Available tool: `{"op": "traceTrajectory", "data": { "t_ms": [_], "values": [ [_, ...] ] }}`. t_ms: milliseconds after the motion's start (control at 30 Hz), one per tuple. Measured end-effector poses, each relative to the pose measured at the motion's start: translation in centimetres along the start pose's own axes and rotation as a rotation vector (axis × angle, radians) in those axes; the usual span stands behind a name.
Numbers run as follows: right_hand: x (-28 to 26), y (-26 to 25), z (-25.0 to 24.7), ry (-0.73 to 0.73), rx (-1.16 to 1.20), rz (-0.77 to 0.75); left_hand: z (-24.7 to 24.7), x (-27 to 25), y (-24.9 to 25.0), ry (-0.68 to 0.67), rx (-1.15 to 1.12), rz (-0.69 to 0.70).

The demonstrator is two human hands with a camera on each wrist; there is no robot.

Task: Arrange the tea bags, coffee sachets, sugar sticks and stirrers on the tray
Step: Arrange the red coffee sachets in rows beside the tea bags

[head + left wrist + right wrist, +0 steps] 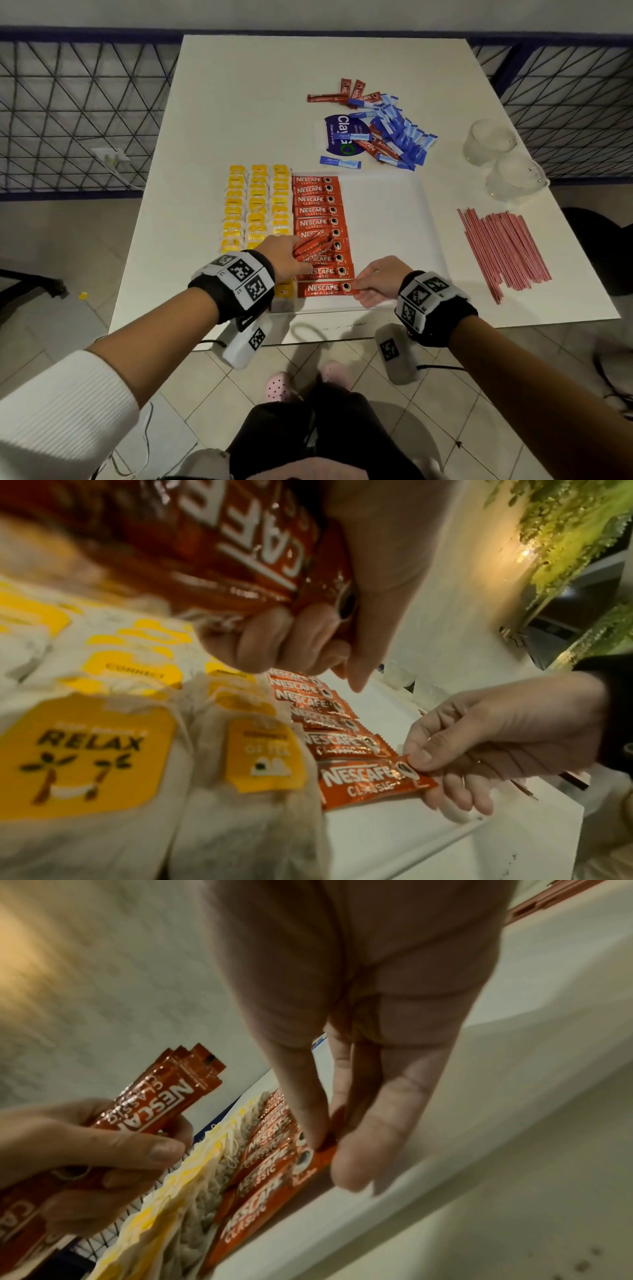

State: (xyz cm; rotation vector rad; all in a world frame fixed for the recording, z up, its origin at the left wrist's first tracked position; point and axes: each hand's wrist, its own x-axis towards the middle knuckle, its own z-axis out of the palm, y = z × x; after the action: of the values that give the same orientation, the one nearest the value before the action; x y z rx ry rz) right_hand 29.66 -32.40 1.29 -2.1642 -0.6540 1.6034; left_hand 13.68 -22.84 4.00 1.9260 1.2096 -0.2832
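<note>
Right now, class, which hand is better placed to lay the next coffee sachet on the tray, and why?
Right hand: it pinches the nearest sachet at the tray row's end. The left hand only grips the spare sachets.

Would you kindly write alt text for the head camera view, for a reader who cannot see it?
A right hand pinches the nearest coffee sachet at the end of a red column on a white tray, while the left hand holds a bundle of sachets. Yellow tea bags fill the tray's left side; sugar sticks and stirrers wait on the table.
</note>
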Motion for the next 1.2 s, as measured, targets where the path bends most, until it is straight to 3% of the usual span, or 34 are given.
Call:
{"op": "traceTrajectory", "data": {
  "t_ms": [300, 767, 867, 1033, 1200],
  "values": [
    [-0.3, -0.6, 0.2, 0.023, -0.107, 0.048, 0.4, 0.4, 0.6, -0.029, 0.047, -0.008],
    [0.4, -0.8, -0.4, 0.045, -0.245, -0.009, 0.2, 0.3, 0.4, -0.044, 0.027, 0.008],
    [-0.2, -1.4, -1.0, 0.077, -0.153, -0.110, 0.2, 0.2, 0.4, -0.083, -0.026, 0.035],
    [-2.0, -3.3, -0.9, -0.070, 0.025, -0.365, 0.3, -0.5, 0.8, -0.207, -0.325, 0.103],
    [-2.5, -4.4, -0.8, -0.098, 0.179, -0.459, -0.2, -1.1, 1.4, -0.236, -0.465, 0.205]
  ]
}}
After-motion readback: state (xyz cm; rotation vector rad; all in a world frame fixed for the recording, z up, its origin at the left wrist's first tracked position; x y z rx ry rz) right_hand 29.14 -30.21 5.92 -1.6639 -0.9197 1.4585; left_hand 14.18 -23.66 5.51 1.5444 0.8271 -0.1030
